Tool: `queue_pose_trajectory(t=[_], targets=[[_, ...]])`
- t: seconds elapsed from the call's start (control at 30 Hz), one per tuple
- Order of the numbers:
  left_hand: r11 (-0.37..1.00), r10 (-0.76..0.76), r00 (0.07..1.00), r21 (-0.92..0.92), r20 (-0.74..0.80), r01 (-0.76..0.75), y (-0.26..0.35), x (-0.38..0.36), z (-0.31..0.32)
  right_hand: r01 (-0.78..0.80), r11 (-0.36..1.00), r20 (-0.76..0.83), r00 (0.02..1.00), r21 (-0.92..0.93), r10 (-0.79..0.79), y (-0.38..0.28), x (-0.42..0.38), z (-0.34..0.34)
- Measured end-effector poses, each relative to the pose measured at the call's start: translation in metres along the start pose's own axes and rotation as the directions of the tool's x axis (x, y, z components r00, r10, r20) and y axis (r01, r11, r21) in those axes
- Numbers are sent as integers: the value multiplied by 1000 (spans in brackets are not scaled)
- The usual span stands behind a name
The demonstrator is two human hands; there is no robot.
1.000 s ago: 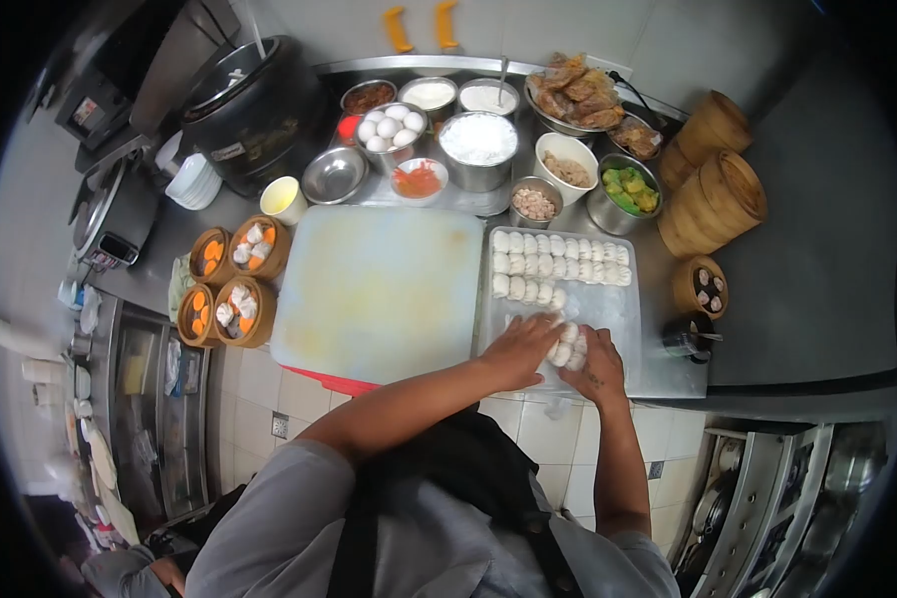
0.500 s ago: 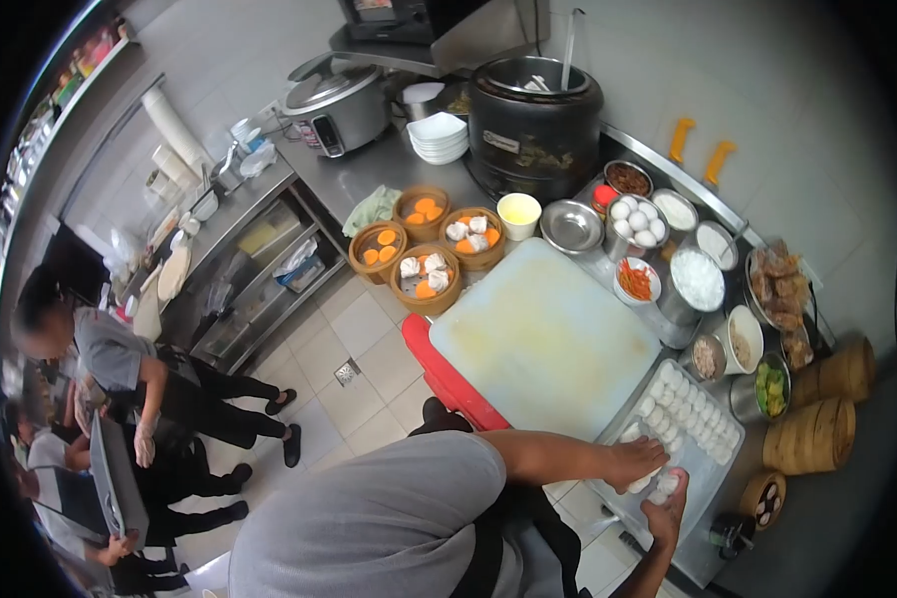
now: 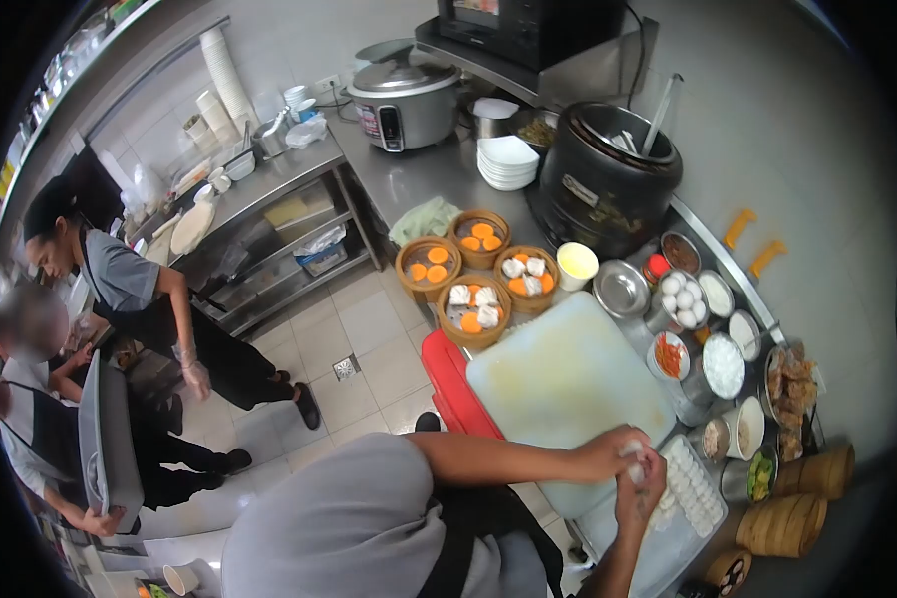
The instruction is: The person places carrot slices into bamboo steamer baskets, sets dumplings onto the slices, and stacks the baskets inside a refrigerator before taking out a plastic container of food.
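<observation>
My left hand (image 3: 606, 450) and my right hand (image 3: 642, 486) meet over the near right corner of the pale cutting board (image 3: 568, 374). Fingers of both are closed round white dumplings (image 3: 631, 460), which show only in part between them. Just beyond my right hand lies a metal tray (image 3: 623, 543) with rows of white dumplings (image 3: 692, 490) along its far side. Its near part is bare metal. A red board or lid (image 3: 456, 389) sticks out from under the cutting board.
Bamboo steamers (image 3: 473, 317) with orange slices and white pieces stand left of the board. Bowls of eggs (image 3: 680, 299), carrot shreds (image 3: 668, 356) and greens (image 3: 761, 476) line the wall side, near a black pot (image 3: 608, 179). Co-workers (image 3: 135, 289) stand at left, one holding a grey container (image 3: 110, 429).
Both hands have lifted from the tray and come together near the board's corner, with white dumplings between them. The view has shifted. A co-worker's gloved hand has moved away from the grey container.
</observation>
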State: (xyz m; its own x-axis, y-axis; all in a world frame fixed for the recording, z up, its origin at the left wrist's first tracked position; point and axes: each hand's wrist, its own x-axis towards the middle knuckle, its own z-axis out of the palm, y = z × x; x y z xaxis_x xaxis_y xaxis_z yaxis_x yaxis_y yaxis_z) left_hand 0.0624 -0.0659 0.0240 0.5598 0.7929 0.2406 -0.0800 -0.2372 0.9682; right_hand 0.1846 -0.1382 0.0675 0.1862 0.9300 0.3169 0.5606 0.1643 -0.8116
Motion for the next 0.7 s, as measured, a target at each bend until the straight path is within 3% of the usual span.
queue_pose_trajectory(t=[0.1,0.17,0.23,0.3,0.4,0.5,0.57,0.6,0.63,0.67,0.7], targets=[[954,-201,954,-265,-221,139,3,-9,-87,-51,997,58,997,-56,54,-50,43,73],[962,-233,943,-197,-236,188,2,-15,-152,-27,1000,186,982,-11,28,-66,74,127],[989,-94,981,-129,-168,72,5,-24,-226,61,998,356,932,16,-62,-92,112,170],[998,-62,973,-11,-222,61,17,-30,-295,141,987,482,861,79,-161,-117,151,216],[994,-99,962,-75,-252,83,-2,-27,-379,147,982,595,781,120,-190,-133,205,290],[970,-194,929,-205,-315,133,-3,-19,-444,212,969,593,767,127,-245,-142,246,347],[909,-415,845,-195,-337,369,3,-13,-479,56,992,661,741,115,-118,-147,265,366],[908,-417,848,-198,-328,370,-10,-8,-495,-10,992,655,752,124,-75,-140,274,376],[966,-247,875,-34,-415,257,-33,-3,-511,-15,993,651,756,118,-66,-137,282,384],[980,-66,881,137,-469,146,-48,1,-521,133,989,593,792,60,-143,-134,289,392],[980,-77,884,128,-461,152,-49,5,-525,270,963,541,811,-9,-223,-129,293,399]])
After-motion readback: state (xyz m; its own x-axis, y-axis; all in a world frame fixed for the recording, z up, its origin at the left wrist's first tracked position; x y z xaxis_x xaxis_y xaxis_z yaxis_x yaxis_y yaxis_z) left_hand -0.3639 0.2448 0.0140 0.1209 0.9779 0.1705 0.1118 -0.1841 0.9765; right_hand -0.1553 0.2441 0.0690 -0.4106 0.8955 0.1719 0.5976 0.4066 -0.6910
